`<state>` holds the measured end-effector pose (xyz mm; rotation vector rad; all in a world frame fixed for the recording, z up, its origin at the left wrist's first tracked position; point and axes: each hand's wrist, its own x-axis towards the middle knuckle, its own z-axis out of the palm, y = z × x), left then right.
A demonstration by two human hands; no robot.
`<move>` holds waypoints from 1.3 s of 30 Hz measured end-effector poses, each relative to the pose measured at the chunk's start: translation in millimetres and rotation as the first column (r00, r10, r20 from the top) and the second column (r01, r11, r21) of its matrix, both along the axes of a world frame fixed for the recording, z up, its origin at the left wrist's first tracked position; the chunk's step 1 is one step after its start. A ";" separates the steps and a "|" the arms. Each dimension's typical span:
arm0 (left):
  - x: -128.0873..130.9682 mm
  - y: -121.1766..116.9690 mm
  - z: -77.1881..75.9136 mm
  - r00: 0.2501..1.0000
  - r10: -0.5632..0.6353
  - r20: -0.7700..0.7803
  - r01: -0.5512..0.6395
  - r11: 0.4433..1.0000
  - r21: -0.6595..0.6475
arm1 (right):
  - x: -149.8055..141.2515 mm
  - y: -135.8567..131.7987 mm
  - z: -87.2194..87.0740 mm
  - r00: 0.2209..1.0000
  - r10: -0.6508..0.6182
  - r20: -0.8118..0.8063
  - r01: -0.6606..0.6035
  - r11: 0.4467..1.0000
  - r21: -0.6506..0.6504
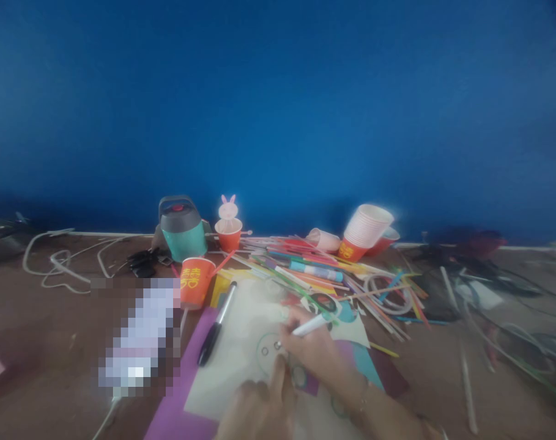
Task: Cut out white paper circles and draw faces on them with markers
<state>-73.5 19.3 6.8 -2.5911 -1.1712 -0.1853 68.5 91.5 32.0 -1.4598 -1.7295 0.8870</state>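
Observation:
A white-barrelled marker (311, 324) is gripped in my right hand (305, 345), its tip pointing down at a drawn circle on the white paper (232, 342). Two small round eyes (265, 351) are drawn inside that circle. My left hand (262, 403) rests at the paper's lower part; its index finger reaches out and presses beside the circle, the other fingers partly bent and nothing held. A second marker, silver with a black cap (208, 343), lies on the paper's left side. Beneath the paper is a purple sheet (167, 403). Motion blurs the fingertips.
A red paper cup (197, 282) and a teal jar (183, 238) stand at left. Behind, a rabbit-headed figure (228, 211) sits in another cup. Coloured sticks (300, 260), scissors (323, 302) and stacked cups (363, 229) lie toward the back right. Cables run along both sides.

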 end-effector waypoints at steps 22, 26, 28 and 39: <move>-0.3 1.1 2.5 0.998 -0.011 -0.061 0.011 1.000 0.006 | -1.6 -0.5 2.3 1.000 -0.007 0.020 0.008 1.000 -0.028; -0.8 0.7 7.3 0.999 0.004 -0.042 -0.003 1.000 0.010 | -1.9 0.9 3.9 0.999 -0.029 0.026 0.029 0.999 -0.022; -1.0 0.8 9.9 0.999 0.011 -0.030 -0.010 1.000 0.019 | -1.6 1.5 4.2 1.000 -0.024 0.010 0.025 0.999 -0.024; 0.5 0.6 10.4 1.000 0.019 -0.024 -0.019 1.000 0.020 | -0.5 0.2 0.8 0.999 -0.002 0.032 0.002 1.000 -0.006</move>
